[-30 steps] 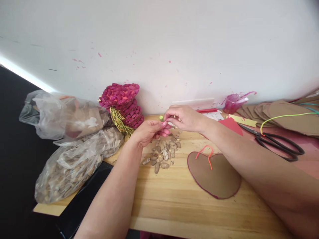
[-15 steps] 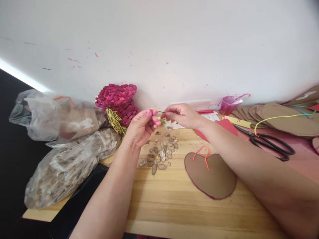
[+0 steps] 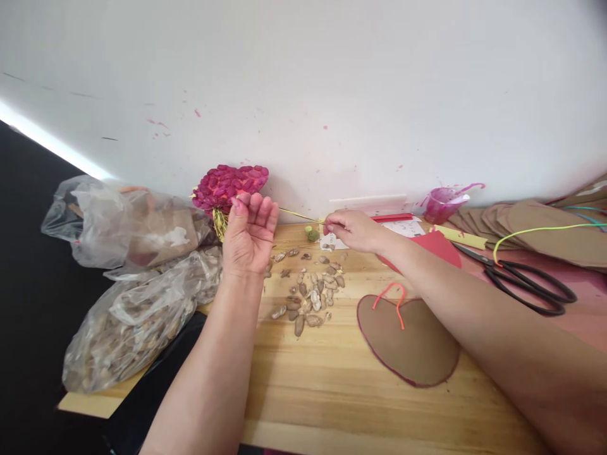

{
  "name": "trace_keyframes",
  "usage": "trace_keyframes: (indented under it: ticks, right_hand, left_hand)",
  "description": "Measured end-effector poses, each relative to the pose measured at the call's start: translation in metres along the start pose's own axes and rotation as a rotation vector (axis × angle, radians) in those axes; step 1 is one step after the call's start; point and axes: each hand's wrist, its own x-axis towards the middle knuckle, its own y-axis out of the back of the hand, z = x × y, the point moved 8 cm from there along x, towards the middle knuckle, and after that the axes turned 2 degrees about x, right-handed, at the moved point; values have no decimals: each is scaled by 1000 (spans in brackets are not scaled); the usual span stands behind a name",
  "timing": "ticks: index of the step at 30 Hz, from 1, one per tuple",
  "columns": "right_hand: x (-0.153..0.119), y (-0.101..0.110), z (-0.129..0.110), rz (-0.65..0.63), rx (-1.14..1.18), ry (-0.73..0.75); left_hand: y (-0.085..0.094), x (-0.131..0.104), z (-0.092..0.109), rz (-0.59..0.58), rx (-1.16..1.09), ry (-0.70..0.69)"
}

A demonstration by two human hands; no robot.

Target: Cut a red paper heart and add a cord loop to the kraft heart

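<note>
A thin yellowish string (image 3: 301, 215) stretches taut between my two hands. My left hand (image 3: 251, 230) is raised palm up, its thumb against the index finger; the string runs behind its fingers, and its end there is hidden. With fingers closed, my right hand (image 3: 351, 229) pinches the other end. Below them, several peanut shells (image 3: 313, 297) are scattered on the wooden table (image 3: 303, 392). A small green ball (image 3: 312, 234) lies just left of my right hand. Under my right forearm rests a brown cardboard heart (image 3: 408, 344) with an orange cord loop (image 3: 399, 297).
Stacked magenta peanut-shell pieces (image 3: 232, 186) with yellow tassels stand behind my left hand. Plastic bags (image 3: 137, 322) of shells lie on the left. To the right are black-handled scissors (image 3: 535, 284), a pink-stained cup (image 3: 441, 203), red paper (image 3: 436, 246) and stacked cardboard (image 3: 535, 234).
My hands have moved apart, the left one to the left and turned palm up. More of the string now shows between them. The view has shifted slightly.
</note>
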Motion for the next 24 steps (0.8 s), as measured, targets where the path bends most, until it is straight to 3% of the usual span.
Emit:
trace_keyframes:
  ticks: [4,8,11,13,16,19,24]
  right_hand:
    - [0,-2,35,43,-168,-123]
    - [-4,3,53,90,-234,-280]
    - [-5,16,33,204,-78,-258]
    - [-4,23,8,244,202,-187]
    - [-3,15,-32,107,745,-69]
    - [-5,0,-52,-57,1027,-97]
    - [-5,-4,-47,-33,943,-117]
  left_hand:
    - [5,3,16,38,-19,-77]
    - [-7,-1,6,-104,38,-25]
    - [-23,-15,-16,-261,149,99]
    - [-35,-28,-28,-380,205,170]
    - [-46,-42,-39,-485,269,237]
    - [-45,-42,-38,-458,303,254]
    - [-32,-29,-33,-271,213,268]
